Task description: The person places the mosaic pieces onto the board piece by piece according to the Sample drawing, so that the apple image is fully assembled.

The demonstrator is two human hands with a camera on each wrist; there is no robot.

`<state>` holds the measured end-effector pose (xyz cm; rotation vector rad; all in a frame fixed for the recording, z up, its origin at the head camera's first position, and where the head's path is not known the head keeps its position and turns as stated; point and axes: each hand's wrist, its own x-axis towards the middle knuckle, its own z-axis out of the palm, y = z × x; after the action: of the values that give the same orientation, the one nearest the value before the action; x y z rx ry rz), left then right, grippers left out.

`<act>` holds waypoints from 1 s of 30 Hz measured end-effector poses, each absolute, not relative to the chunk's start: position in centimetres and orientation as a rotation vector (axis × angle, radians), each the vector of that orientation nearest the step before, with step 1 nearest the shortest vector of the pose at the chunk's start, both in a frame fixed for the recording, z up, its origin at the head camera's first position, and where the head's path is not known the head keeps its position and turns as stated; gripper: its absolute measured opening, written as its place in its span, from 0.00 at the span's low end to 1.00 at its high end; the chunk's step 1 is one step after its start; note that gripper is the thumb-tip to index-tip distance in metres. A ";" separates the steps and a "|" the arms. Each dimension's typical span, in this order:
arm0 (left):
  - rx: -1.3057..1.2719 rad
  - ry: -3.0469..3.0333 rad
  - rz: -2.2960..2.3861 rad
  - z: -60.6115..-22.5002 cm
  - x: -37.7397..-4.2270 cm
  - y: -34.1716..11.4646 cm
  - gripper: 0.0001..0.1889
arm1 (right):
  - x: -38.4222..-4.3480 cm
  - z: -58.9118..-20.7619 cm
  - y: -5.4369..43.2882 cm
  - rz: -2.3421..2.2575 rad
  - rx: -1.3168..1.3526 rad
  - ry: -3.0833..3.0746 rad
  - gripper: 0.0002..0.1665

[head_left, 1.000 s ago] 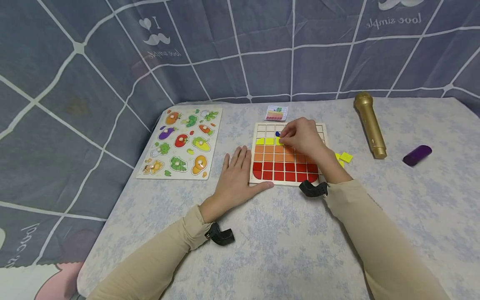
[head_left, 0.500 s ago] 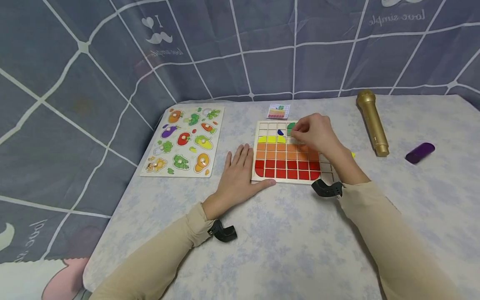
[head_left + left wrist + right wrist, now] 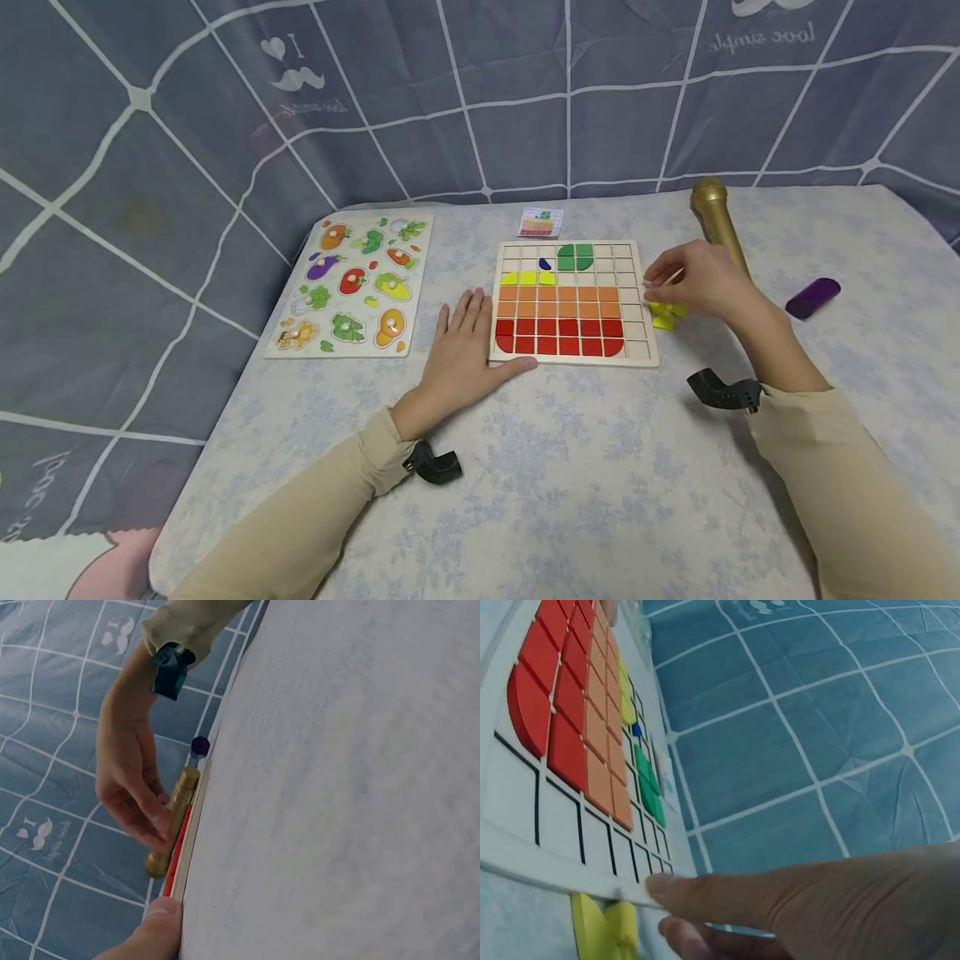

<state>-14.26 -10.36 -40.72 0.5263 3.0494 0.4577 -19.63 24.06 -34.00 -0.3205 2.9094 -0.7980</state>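
My left hand (image 3: 459, 358) lies flat with fingers straight along the left edge of the wooden grid board (image 3: 635, 348), its thumb at the board's front edge. Rows of red tiles (image 3: 558, 337) and orange tiles (image 3: 558, 302) fill the lower grid. Above sit yellow tiles (image 3: 528, 278), a small blue piece (image 3: 545, 264) and green tiles (image 3: 575, 257). Just off the board's right edge, my right hand (image 3: 701, 279) hovers beside several loose yellow tiles (image 3: 664, 314). Thumb and fingers are bent and apart, nothing showing between them; the loose tiles also appear below the hand in the right wrist view.
A vegetable knob puzzle (image 3: 341, 287) lies to the left. Behind the board is a small pattern card (image 3: 541, 222). A gold microphone (image 3: 716, 217), partly behind my right hand, and a purple cylinder (image 3: 813, 298) lie on the right. A patterned curtain (image 3: 517, 108) borders the table.
My right hand has moved from the grid's upper part to the loose yellow tiles at right, uncovering the green tiles. The left hand stays beside the board.
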 end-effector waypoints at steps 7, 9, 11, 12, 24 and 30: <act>0.524 3.054 0.434 -40.7 -14.3 -10.6 0.63 | -19.9 -34.7 24.5 -0.749 -0.306 2.849 0.17; 0.529 3.056 0.417 -40.7 -14.3 -10.6 0.64 | -19.9 -35.1 24.5 -0.751 -0.310 2.851 0.17; 0.538 3.056 0.406 -40.7 -14.3 -10.6 0.64 | -19.9 -35.4 24.6 -0.752 -0.308 2.857 0.17; 0.542 3.056 0.402 -40.7 -14.3 -10.6 0.64 | -19.9 -35.4 24.6 -0.754 -0.301 2.857 0.17; 0.540 3.063 0.417 -40.6 -14.4 -10.7 0.64 | -19.7 -35.1 23.2 -1.007 -0.265 3.022 0.09; 0.538 3.063 0.433 -40.8 -14.3 -10.5 0.63 | -19.6 -35.8 20.8 -1.177 -0.286 3.012 0.11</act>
<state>-14.27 -10.53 -40.79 0.5384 3.0630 0.4325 -19.56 20.79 -35.77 -0.2863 3.0115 -1.1773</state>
